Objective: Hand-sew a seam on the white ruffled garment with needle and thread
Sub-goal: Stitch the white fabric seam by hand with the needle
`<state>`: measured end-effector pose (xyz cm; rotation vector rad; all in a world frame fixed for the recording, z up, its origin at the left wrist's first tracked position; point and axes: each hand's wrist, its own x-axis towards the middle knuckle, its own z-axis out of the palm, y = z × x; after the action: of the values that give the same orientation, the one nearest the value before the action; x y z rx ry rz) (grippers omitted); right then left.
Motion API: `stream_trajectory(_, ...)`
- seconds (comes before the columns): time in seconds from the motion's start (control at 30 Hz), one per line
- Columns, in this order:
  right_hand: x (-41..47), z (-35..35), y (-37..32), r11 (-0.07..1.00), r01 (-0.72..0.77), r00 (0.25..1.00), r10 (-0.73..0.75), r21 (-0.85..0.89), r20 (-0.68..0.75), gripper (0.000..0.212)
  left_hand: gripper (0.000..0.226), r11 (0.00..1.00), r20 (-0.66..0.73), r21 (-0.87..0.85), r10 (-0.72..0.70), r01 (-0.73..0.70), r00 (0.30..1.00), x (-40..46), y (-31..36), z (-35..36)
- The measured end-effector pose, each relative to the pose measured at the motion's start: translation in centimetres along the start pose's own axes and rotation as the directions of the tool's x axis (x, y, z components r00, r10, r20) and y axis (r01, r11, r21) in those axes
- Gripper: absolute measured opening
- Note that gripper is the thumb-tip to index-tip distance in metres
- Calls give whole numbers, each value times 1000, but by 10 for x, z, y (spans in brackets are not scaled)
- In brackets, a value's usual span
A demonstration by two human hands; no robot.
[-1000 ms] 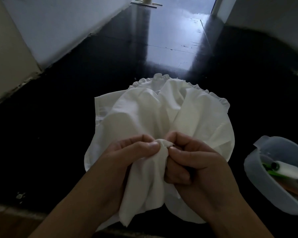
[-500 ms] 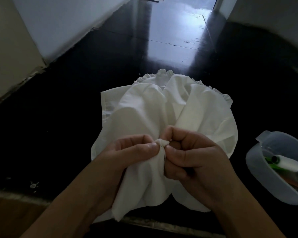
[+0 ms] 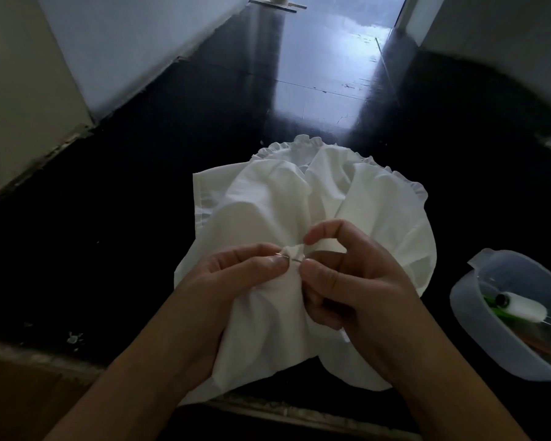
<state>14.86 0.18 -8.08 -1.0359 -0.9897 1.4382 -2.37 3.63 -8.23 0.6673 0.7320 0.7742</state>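
Note:
The white ruffled garment lies bunched over the dark floor, its frilled edge at the far side. My left hand pinches a small fold of the cloth between thumb and fingers. A thin metal needle runs through that fold, its tip showing by my left thumb. My right hand grips the needle's other end between thumb and bent fingers, with the index finger raised above the fold. I cannot make out the thread.
A translucent plastic tub stands on the floor at the right, holding a white thread spool and green items. Pale walls rise at the left and far right. A light ledge runs below my wrists.
My right index finger has lifted off the fold, and the needle now shows passing through the cloth toward my left thumb. The view has shifted slightly.

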Motion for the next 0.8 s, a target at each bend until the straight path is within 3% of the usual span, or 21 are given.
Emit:
stream_trajectory(0.2, -8, -12, -2, 986, 32, 998, -41, -161, -48, 11, 13, 999, -41, -26, 44, -45, 998, -1, 1, 6)
stream_trajectory(0.43, -12, -3, 1, 996, 54, 996, -58, -69, -64, 3, 7, 999, 112, 32, -15, 11, 994, 1, -8, 2)
stream_trajectory(0.57, -17, -4, -5, 996, 36, 999, -39, -85, -30, 7, 5, 1000, 82, -17, 16, -15, 996, -1, -8, 2)
stream_trajectory(0.8, -21, 4, -3, 996, 23, 989, -36, -85, -145, 13, 6, 998, 69, 63, -4, -1, 998, -4, -9, 1)
